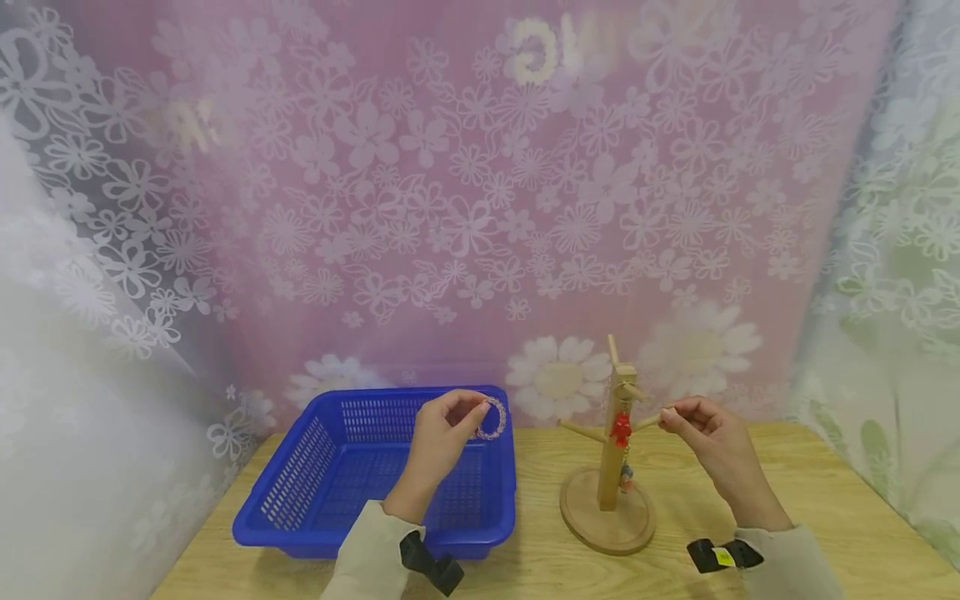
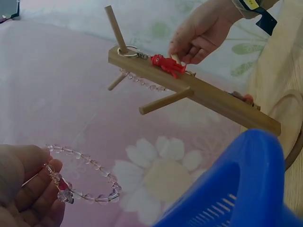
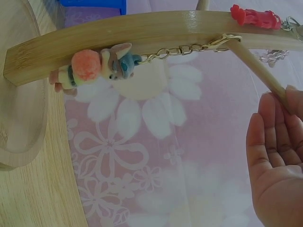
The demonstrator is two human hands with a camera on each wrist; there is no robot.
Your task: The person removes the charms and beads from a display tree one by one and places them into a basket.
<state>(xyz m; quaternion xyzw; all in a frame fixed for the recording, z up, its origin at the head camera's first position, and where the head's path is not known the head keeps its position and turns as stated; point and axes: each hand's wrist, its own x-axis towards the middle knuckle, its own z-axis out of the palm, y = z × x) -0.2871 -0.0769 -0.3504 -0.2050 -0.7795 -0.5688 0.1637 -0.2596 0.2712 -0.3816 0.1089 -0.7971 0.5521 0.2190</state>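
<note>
Between thumb and fingers, my left hand (image 1: 444, 429) pinches a clear, pinkish beaded bracelet (image 2: 97, 166), held up over the right part of the blue basket. My right hand (image 1: 712, 446) pinches the end of a peg (image 3: 260, 71) on the wooden stand (image 1: 609, 450). A red figure keychain (image 1: 621, 429) hangs from an upper peg by its ring. Lower down dangles a small figure keychain (image 3: 94, 68) with an orange ball and blue head, its gold chain looped on the peg my right hand grips. Another beaded bracelet (image 2: 142, 82) shows behind the post in the left wrist view.
The blue plastic basket (image 1: 330, 546) with slotted walls stands on the wooden table (image 1: 532, 567), left of the stand. The stand's round base (image 1: 577, 521) sits at the right. A pink flowered curtain (image 1: 480, 250) closes off the back.
</note>
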